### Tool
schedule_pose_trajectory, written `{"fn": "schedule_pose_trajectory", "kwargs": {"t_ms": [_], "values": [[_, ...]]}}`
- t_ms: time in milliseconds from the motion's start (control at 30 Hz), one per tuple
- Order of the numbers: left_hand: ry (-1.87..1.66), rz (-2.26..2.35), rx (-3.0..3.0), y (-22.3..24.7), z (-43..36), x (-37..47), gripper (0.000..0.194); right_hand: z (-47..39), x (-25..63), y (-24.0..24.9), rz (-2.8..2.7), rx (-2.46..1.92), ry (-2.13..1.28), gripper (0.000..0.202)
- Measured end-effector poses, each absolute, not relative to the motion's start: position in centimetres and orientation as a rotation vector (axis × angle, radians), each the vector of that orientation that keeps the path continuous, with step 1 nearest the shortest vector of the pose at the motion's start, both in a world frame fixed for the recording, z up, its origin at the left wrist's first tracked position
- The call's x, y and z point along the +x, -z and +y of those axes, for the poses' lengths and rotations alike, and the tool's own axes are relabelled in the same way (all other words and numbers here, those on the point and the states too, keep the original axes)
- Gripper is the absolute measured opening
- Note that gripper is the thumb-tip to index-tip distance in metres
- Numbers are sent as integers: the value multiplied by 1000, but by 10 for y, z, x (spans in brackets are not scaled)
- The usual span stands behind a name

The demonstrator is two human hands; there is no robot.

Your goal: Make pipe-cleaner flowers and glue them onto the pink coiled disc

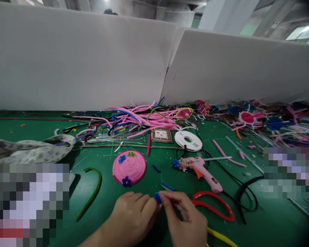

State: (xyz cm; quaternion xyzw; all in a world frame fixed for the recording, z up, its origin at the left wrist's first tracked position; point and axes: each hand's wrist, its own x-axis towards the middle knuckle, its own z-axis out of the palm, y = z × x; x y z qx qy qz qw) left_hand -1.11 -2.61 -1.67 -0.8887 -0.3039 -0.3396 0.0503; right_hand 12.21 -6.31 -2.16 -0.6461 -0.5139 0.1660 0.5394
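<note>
Nearest, at 6 o'clock, both hands are meeting over the green tabletop (105,202). The right hand (187,218) is pinching a small blue piece (158,198), thumb and forefinger closing on it. The left hand (134,216) is curling its fingers inward, knuckles up, by the blue piece's left side — whether they are gripping it, cannot tell.

At 4 o'clock a yellow curved item (221,236) is showing beside the right hand; at 3 o'clock red loop handles (228,211) are lying flat, partly behind that hand. Just beyond the fingertips a slim blue-and-silver item (168,187) is resting.

At 9 o'clock a green fuzzy stem (99,187) is lying bent. At 11 o'clock a round pink disc (131,171) is sitting flat, bearing two blue flowers and one green. At 1 o'clock a pink glue gun (204,171) is lying on its side, nozzle pointing left.

Farther out, a white spool (180,139) and a small brown frame (161,140) are lying near each other around 12 o'clock. A patterned cloth (51,149) is spreading at 10. Beyond — a heap of pink stems (149,120) at 12, white panels (79,61) standing behind.
</note>
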Motion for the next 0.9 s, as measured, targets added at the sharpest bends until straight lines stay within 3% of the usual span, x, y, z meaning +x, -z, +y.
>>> {"fn": "schedule_pose_trajectory", "kwargs": {"t_ms": [233,433,700,833,900], "values": [[990,-1002,-2724,16,-28,-13,34,-62,131,21,-1172,-1569,-404,12],[972,-1052,-2925,19,-27,-11,35,-64,122,19,-996,-1467,-622,12],[1301,-1007,-2786,17,-24,-15,32,-63,128,17,-811,-1457,-712,17],[1456,-1220,-2938,15,-23,-15,25,-58,143,13,-742,-1484,-722,22],[1627,-1408,-2929,15,-22,-14,8,-54,147,11,-746,-1478,-744,23]]}}
